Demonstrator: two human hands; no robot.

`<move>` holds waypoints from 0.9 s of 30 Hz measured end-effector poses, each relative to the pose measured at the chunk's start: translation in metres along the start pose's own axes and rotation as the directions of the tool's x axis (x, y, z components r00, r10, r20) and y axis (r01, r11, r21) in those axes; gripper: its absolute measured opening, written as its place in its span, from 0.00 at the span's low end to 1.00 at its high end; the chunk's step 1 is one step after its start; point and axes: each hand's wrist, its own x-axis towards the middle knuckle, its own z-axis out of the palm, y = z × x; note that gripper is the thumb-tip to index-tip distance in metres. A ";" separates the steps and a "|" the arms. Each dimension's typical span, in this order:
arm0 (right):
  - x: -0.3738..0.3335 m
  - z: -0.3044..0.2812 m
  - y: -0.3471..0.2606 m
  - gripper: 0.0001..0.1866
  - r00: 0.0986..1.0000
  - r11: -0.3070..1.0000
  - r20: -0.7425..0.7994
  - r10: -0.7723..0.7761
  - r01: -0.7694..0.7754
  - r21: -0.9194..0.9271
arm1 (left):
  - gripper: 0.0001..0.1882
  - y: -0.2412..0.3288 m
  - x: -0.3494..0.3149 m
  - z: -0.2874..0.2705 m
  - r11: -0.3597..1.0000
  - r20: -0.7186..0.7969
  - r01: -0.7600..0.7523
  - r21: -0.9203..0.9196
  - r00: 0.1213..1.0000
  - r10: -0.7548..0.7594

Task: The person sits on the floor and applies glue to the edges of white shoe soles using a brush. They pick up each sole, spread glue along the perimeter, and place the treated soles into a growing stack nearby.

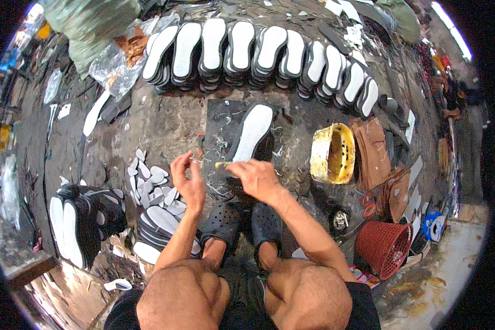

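Note:
A white-topped shoe sole (253, 133) lies on a dark square mat (217, 118) in front of me. My right hand (257, 179) is closed just over its near end, holding a slim stick with a yellowish tip (221, 164) that points left. To the left of the mat, my left hand (188, 181) hovers with its fingers loosely bent and apart, and I see nothing in it. Beneath it and to its left is a heap of small white oval pieces (148, 181). The near end of the sole is partly hidden by my right hand.
Stacked soles (213, 47) curve along the far side. A yellow-stained tub (344, 154) stands right, beside brown sheets (371, 151), orange-handled scissors (369, 204) and a red basket (384, 247). More soles (71, 225) lie left; my dark clogs (267, 225) are close in front.

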 end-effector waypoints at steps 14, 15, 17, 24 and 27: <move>-0.075 -0.141 0.054 0.17 0.519 0.777 -0.593 0.616 -0.276 0.566 | 0.64 0.015 -0.012 0.049 0.949 0.628 -0.174 0.263 0.778 -0.031; -0.092 -0.136 0.060 0.18 0.496 0.780 -0.606 0.622 -0.326 0.534 | 0.64 0.017 -0.008 0.048 0.972 0.609 -0.100 0.212 0.792 -0.051; -0.105 -0.140 0.053 0.14 0.446 0.687 -0.541 0.713 -0.288 0.667 | 0.64 0.026 0.006 0.052 0.999 0.564 0.041 0.034 0.824 -0.053; -0.137 -0.149 0.057 0.13 0.324 0.631 -0.542 0.775 -0.355 0.690 | 0.60 0.109 0.122 0.244 0.936 0.489 -0.329 0.127 0.842 0.230; -0.146 -0.152 0.062 0.13 0.294 0.631 -0.559 0.776 -0.387 0.673 | 0.57 0.126 0.146 0.312 0.916 0.609 -0.317 0.247 0.786 0.108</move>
